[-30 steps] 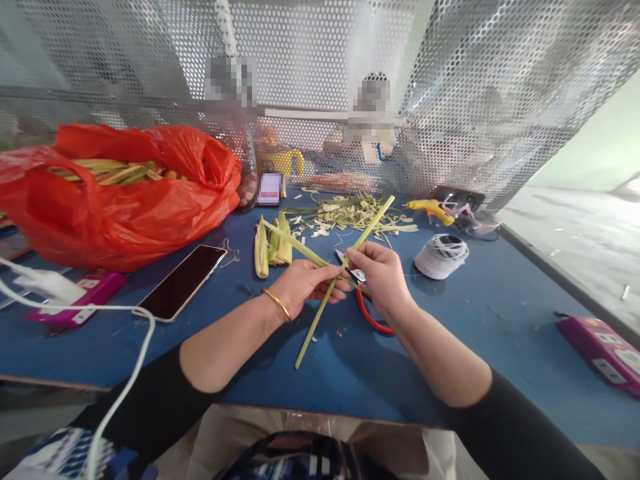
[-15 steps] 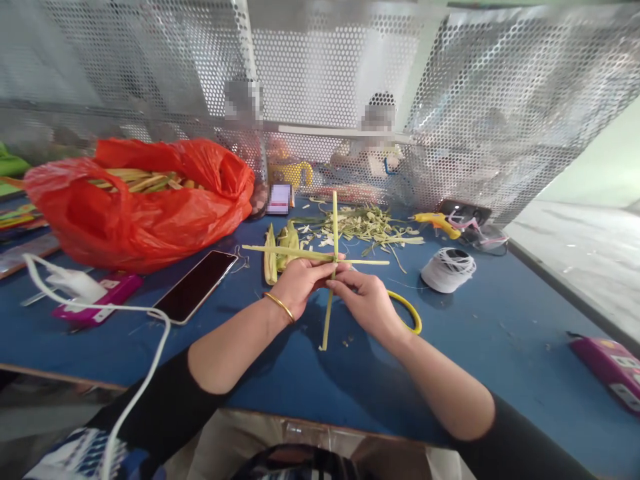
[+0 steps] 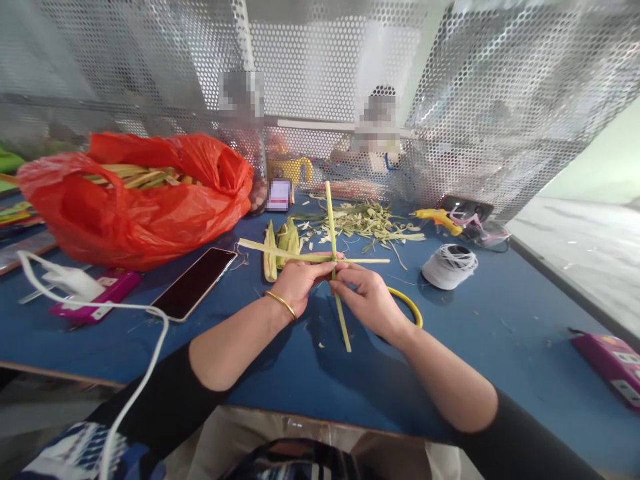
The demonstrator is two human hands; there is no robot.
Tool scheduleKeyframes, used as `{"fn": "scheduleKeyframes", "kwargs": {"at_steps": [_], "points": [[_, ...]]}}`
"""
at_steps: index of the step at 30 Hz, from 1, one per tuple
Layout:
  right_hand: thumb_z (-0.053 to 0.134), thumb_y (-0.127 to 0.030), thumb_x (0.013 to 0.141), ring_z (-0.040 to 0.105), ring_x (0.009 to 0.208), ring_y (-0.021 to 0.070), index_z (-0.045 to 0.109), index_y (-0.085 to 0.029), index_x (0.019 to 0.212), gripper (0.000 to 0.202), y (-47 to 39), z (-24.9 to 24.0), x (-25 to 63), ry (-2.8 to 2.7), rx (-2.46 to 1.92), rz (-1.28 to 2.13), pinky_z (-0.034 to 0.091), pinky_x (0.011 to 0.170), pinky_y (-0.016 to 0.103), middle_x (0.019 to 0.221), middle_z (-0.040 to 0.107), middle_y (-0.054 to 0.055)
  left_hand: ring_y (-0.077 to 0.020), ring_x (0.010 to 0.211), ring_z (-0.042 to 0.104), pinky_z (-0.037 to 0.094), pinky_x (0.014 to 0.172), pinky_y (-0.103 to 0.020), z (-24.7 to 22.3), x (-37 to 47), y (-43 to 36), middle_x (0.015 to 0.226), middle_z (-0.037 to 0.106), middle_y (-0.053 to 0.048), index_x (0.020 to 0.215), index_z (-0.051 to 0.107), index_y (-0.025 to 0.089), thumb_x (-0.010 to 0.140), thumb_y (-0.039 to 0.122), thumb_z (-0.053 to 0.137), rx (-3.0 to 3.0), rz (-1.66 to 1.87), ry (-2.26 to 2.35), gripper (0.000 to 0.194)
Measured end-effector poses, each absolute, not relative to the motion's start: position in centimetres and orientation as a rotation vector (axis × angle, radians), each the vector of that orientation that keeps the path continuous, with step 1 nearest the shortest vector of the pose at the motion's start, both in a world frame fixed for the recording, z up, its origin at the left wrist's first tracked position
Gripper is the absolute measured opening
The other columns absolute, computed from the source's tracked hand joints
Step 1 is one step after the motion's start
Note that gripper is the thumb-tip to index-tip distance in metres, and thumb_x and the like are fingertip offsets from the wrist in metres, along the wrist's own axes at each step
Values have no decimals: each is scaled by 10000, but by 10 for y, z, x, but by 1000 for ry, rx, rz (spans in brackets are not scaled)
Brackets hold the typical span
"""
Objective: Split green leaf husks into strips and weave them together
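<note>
The left hand (image 3: 299, 279) and right hand (image 3: 369, 292) pinched the crossed strips (image 3: 333, 247) where they met; slackened finger pressure risked skewing the far end (image 3: 329, 193) left or right.

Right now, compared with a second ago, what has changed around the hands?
The lengthwise strip swung its far end left and near end right; the crosswise strip levelled out, nearly squaring the cross. The right hand shifted its pinch from far to near side of the crossing; the left hand still holds the crossing. Red bag, flat phone and white spool stayed put.
</note>
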State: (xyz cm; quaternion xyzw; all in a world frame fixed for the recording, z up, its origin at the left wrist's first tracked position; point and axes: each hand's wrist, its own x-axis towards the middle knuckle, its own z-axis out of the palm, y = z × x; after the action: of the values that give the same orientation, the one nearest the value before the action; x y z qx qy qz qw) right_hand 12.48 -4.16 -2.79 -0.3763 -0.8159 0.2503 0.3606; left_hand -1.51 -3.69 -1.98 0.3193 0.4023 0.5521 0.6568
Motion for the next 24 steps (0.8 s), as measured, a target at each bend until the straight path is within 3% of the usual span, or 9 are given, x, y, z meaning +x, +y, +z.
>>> {"fn": "scheduleKeyframes", "kwargs": {"at_steps": [5, 8, 10, 14, 17, 24], "points": [[472, -347, 942, 488, 588, 131, 483, -208, 592, 377, -44, -28, 129, -2101, -1115, 226, 337, 567, 254, 656, 564, 11, -115, 660, 664, 510, 667, -209, -17, -20, -35, 704, 739, -50, 771, 764, 127, 653, 114, 742, 676, 1167, 902, 121], [486, -413, 945, 570, 717, 176, 603, -204, 759, 303, -40, -24, 136, -1986, -1176, -119, 376, 657, 281, 807, 657, 64, -125, 631, 667, 522, 655, -234, -15, -22, -35, 678, 720, -48, 787, 759, 121, 675, 178, 767, 669, 1144, 914, 127], [503, -410, 937, 595, 779, 198, 634, -205, 867, 254, -35, -23, 139, -2024, -1212, -159, 390, 718, 298, 882, 690, 78, -110, 561, 640, 508, 596, -225, -15, -22, -34, 614, 683, -27, 753, 748, 116, 666, 204, 793, 672, 1158, 965, 132], [460, -333, 944, 534, 611, 151, 592, -211, 703, 301, -33, -24, 140, -2234, -1252, 108, 353, 626, 264, 665, 640, 20, -65, 437, 545, 424, 469, -190, -18, -20, -32, 520, 611, 8, 690, 725, 110, 679, 186, 788, 691, 1227, 1061, 99], [471, -320, 908, 493, 572, 127, 566, -205, 665, 285, -35, -23, 138, -2255, -1218, 382, 324, 572, 242, 614, 598, 0, -57, 397, 511, 391, 432, -188, -19, -20, -30, 485, 581, 18, 670, 720, 110, 722, 151, 739, 704, 1236, 1101, 69], [578, -526, 801, 482, 568, 115, 594, -184, 641, 377, -24, -15, 142, -1731, -1284, 924, 358, 561, 249, 573, 545, -20, -66, 398, 505, 377, 420, -198, -18, -21, -34, 506, 592, 0, 657, 714, 109, 713, 178, 751, 847, 1015, 1101, 96]]}}
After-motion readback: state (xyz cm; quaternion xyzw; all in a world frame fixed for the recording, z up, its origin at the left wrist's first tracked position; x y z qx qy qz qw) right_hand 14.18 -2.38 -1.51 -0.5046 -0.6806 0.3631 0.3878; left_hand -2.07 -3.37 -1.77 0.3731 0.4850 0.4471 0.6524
